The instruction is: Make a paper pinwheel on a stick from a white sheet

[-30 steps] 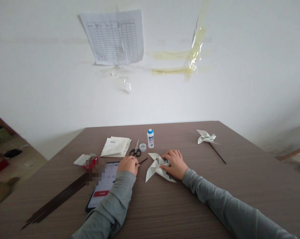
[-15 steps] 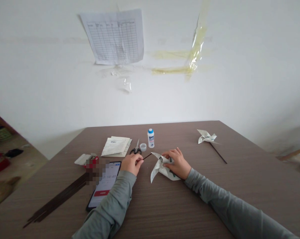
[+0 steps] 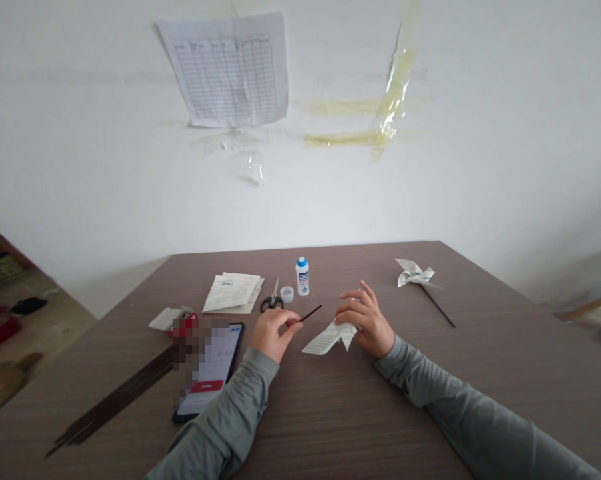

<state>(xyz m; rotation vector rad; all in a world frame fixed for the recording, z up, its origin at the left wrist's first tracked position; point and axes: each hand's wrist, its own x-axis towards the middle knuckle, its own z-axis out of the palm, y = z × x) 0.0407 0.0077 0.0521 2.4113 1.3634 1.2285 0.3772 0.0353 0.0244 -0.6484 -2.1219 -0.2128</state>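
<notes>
My left hand (image 3: 275, 332) pinches a thin dark stick (image 3: 311, 313) between thumb and fingers, its tip pointing up and to the right. To the right of it, my right hand (image 3: 366, 319) grips a paper pinwheel (image 3: 325, 339) with printed text, some fingers raised. Two of the pinwheel's points hang toward the table, and the rest is hidden behind the hand. A small gap separates the stick from the paper. Further right, another paper pinwheel (image 3: 413, 274) on a dark stick lies on the table.
Beyond my hands stand a blue-capped white bottle (image 3: 303, 277) and a small clear cap (image 3: 286, 294), beside scissors (image 3: 272, 303) and folded paper sheets (image 3: 233, 293). At left are a red box (image 3: 182, 323), a phone (image 3: 215, 373) and a bundle of dark sticks (image 3: 115, 397).
My right hand has turned and lifted the pinwheel, so it now shows edge-on. My left hand has moved slightly right with the stick, whose tip now stands clear of the paper.
</notes>
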